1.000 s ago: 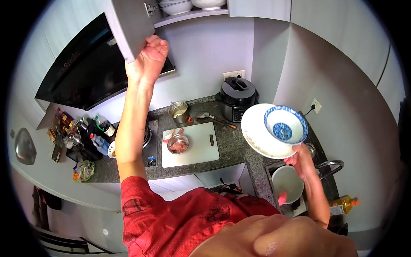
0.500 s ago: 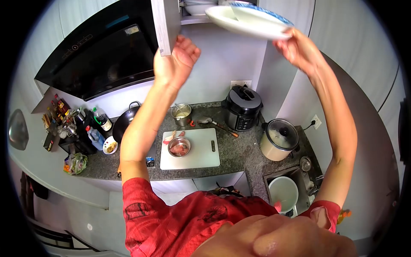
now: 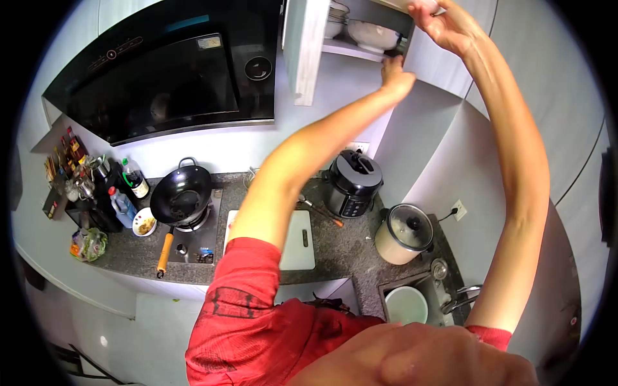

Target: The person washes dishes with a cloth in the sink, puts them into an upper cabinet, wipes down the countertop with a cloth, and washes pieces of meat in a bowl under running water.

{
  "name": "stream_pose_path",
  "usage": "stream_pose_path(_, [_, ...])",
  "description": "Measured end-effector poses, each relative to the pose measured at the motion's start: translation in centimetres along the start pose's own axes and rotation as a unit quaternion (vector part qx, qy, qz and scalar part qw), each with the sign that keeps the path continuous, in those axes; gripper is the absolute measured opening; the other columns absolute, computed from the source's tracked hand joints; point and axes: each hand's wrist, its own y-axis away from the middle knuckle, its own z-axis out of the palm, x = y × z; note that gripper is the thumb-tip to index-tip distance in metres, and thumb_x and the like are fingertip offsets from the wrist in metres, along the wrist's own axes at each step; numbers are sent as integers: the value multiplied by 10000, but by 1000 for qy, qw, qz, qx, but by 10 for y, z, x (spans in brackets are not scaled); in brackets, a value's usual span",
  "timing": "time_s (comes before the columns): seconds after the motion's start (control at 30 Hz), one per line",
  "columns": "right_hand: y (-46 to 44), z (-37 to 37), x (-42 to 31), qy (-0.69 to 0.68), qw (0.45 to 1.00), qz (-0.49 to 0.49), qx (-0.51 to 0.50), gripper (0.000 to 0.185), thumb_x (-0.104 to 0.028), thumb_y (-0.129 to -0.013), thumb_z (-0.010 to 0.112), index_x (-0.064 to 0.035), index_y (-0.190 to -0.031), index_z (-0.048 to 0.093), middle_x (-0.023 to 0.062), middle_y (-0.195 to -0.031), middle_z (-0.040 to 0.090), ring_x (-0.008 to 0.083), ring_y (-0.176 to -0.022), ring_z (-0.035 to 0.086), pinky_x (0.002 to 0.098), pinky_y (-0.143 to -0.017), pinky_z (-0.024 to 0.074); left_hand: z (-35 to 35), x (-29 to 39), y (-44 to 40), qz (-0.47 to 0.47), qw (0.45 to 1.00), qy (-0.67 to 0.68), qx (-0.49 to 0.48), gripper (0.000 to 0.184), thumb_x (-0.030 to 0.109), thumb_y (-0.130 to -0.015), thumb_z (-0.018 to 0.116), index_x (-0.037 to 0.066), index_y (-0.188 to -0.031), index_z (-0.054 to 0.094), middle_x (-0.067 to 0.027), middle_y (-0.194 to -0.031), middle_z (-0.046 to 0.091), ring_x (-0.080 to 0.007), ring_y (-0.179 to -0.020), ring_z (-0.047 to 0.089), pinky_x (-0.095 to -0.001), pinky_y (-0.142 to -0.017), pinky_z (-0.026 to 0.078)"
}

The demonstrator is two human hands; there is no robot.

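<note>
Head view, right hand: The right hand [image 3: 444,29] is raised at the top border, its fingers gripping the edge of a pale dish [image 3: 394,4].
Dish: Located high at the cabinet mouth, far right of centre; only a strip of its lower side shows, the remainder being cut off.
Left hand: The left hand [image 3: 397,78] is at the right end of the cabinet shelf [image 3: 354,50], fingers pointing up; whether they grip or touch it is indistinct.
Cabinet: The door [image 3: 310,51] stands swung out, left of the shelf. A white bowl [image 3: 372,36] and, to its left, a stack of bowls [image 3: 336,19] are visible; the top of the interior is cut off.
Left arm: Crosses the view and covers part of the cutting board [image 3: 297,241] on the table [image 3: 338,254].
Table, left: Wok [image 3: 182,195] on the stove, handle toward the near side.
Table, right: Black pressure cooker [image 3: 355,183] far; glass-lidded pot [image 3: 404,235] nearer.
Sink: Contains a pale basin [image 3: 407,305]; the wearer's body obscures its near side.
</note>
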Motion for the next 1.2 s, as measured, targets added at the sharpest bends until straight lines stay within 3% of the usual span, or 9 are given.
stream_pose_path(0.07, [-2, 15, -4, 4, 1000, -21, 2, 360, -152, -835, 464, 116, -1074, 440, 217, -845, 555, 268, -698, 602, 270, -563, 573, 19, 23, 9, -76, 993, 15, 84, 559, 58, -668, 526, -44, -1210, 438, -238, -1303, 280, -422, -1202, 269, -452, -1047, 244])
stream_pose_path(0.37, [-34, 26, -2, -21, 996, 0, 86, 397, -237, -918, 384, 121, -1088, 396, 222, -837, 555, 283, -687, 607, 284, -546, 577, 26, 31, -21, -157, 978, 91, 106, 383, 66, -719, 516, -19, -1092, 507, -220, -1207, 397, -364, -1174, 366, -415, -1000, 321])
stream_pose_path(0.43, [-42, 32, 3, 8, 996, -21, 82, 412, -257, -931, 386, 124, -1086, 399, 236, -843, 560, 277, -682, 612, 285, -530, 575, 22, 42, -3, -112, 990, 25, 82, 376, 53, -716, 527, -18, -1085, 505, -209, -1172, 442, -368, -1140, 399, -420, -989, 332])
stream_pose_path(0.63, [-75, 5, -15, 89, 992, -49, 79, 351, -232, -949, 359, 103, -1006, 448, 221, -814, 587, 266, -654, 634, 282, -510, 577, 55, 73, 70, 43, 994, 97, 12, 499, 42, -681, 582, -44, -1148, 430, -166, -989, 460, -325, -989, 431, -410, -882, 369])
stream_pose_path(0.83, [-88, -18, -16, 97, 982, -103, 124, 323, -253, -955, 376, 34, -1043, 497, 154, -830, 613, 226, -636, 641, 261, -483, 570, 94, 100, 117, 156, 946, 272, -85, 281, 199, -807, 592, -51, -913, 517, -200, -849, 617, -251, -811, 604, -367, -650, 484])
stream_pose_path(0.9, [-101, -41, -22, 99, 978, -117, 144, 319, -260, -956, 380, 22, -1042, 502, 139, -826, 617, 215, -620, 641, 249, -461, 563, 149, 64, 137, 168, 944, 266, -97, 271, 196, -822, 572, -53, -913, 514, -195, -840, 617, -232, -823, 600, -366, -657, 484])
stream_pose_path(1.03, [-115, -89, -24, 102, 967, -139, 186, 295, -241, -942, 403, 17, -1029, 515, 132, -842, 614, 205, -621, 628, 248, -482, 553, 65, 62, 188, 61, 948, 122, -287, 445, 122, -795, 548, -49, -1185, 418, -205, -1128, 478, -268, -1095, 459, -348, -815, 448])
stream_pose_path(1.13, [-125, -120, -27, 105, 960, -155, 207, 277, -227, -931, 420, 13, -1020, 524, 128, -855, 612, 197, -622, 618, 247, -499, 545, -25, 34, 231, 78, 943, 91, -311, 650, 55, -749, 587, 46, -1353, 349, -202, -1232, 398, -354, -1164, 363, -382, -1011, 282])
stream_pose_path(1.2, [-132, -139, -26, 110, 956, -164, 218, 265, -217, -924, 431, 11, -1014, 531, 125, -863, 610, 192, -622, 611, 246, -510, 540, -76, 17, 257, 104, 943, -11, -315, 596, 33, -746, 542, 25, -1316, 371, -193, -1248, 375, -335, -1190, 349, -403, -1021, 282])
